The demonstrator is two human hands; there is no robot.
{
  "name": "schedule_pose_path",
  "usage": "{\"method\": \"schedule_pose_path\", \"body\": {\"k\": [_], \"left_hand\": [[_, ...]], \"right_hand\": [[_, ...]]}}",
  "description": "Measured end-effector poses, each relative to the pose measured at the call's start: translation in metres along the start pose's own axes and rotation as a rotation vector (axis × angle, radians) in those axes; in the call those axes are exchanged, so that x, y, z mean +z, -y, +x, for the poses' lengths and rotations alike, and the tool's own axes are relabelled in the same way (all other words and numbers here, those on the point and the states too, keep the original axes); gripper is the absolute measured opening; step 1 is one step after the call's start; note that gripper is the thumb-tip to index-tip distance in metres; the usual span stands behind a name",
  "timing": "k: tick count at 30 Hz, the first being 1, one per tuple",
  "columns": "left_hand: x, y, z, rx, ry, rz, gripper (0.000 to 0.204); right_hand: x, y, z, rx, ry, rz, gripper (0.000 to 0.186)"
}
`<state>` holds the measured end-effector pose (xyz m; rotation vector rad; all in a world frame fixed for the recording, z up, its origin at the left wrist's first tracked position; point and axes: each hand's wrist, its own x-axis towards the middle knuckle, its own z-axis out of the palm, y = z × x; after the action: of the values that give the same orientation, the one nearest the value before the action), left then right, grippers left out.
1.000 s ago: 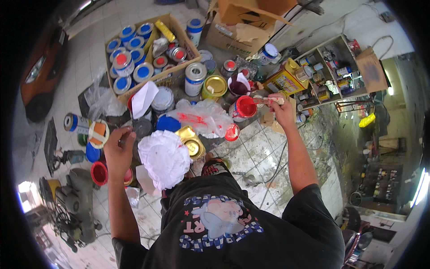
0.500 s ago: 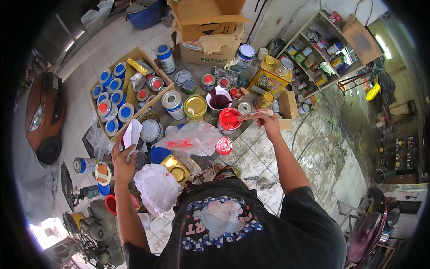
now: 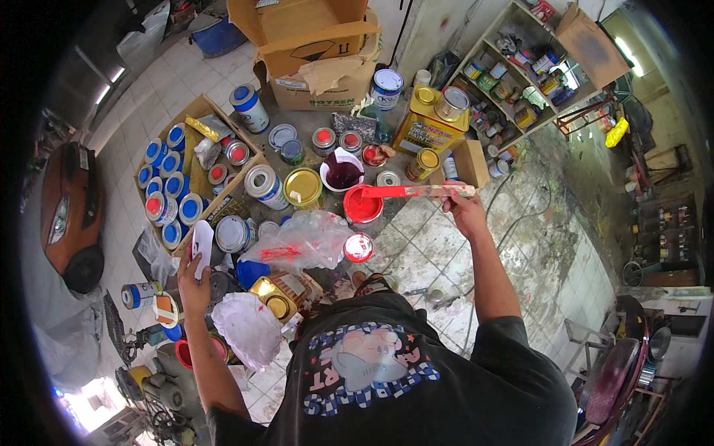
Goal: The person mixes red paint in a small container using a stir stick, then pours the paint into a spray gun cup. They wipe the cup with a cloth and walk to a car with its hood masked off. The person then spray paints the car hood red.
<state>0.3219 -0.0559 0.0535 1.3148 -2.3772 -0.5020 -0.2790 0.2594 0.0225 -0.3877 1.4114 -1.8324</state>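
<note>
My right hand (image 3: 462, 210) grips a flat stick (image 3: 416, 191) coated red at its far end, which lies over the open can of red paint (image 3: 363, 212). My left hand (image 3: 195, 278) holds a folded white paper piece (image 3: 201, 239); what is beneath it is partly hidden. Just behind the red can is a white container of dark maroon liquid (image 3: 343, 174). A gold-lidded can (image 3: 303, 186) stands left of that. A red-smeared clear plastic bag (image 3: 305, 241) lies between my hands, beside a red-rimmed lid (image 3: 358, 247).
A carton of blue-lidded cans (image 3: 209, 128) stands left, with cardboard boxes (image 3: 316, 89) behind. A yellow rectangular tin (image 3: 430, 123) and cluttered shelves (image 3: 520, 74) are at right. An orange car (image 3: 72, 208) is at far left. A compressor (image 3: 167, 394) stands lower left, near white crumpled plastic (image 3: 245, 327).
My left hand has moved up and taken hold of the white paper. The stick in my right hand has swung more level across the red can. The view has shifted as well.
</note>
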Motion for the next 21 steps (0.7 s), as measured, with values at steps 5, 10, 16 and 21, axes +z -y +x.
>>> {"method": "schedule_pose_path", "body": {"k": [5,10,16,21], "left_hand": [[0.002,-0.001,0.002,-0.026,-0.049,0.052,0.037],[0.006,0.022,0.000,-0.078,-0.150,0.139,0.032],[0.007,0.032,0.004,-0.112,-0.236,0.195,0.029],[0.005,0.030,0.005,-0.191,-0.180,0.241,0.036]], "right_hand": [[-0.007,-0.004,0.004,0.021,0.045,0.024,0.025],[-0.004,-0.009,0.009,0.015,0.069,0.034,0.025],[0.003,-0.009,0.016,0.013,0.072,0.016,0.025],[0.009,-0.008,0.021,0.014,0.050,-0.038,0.027]]}}
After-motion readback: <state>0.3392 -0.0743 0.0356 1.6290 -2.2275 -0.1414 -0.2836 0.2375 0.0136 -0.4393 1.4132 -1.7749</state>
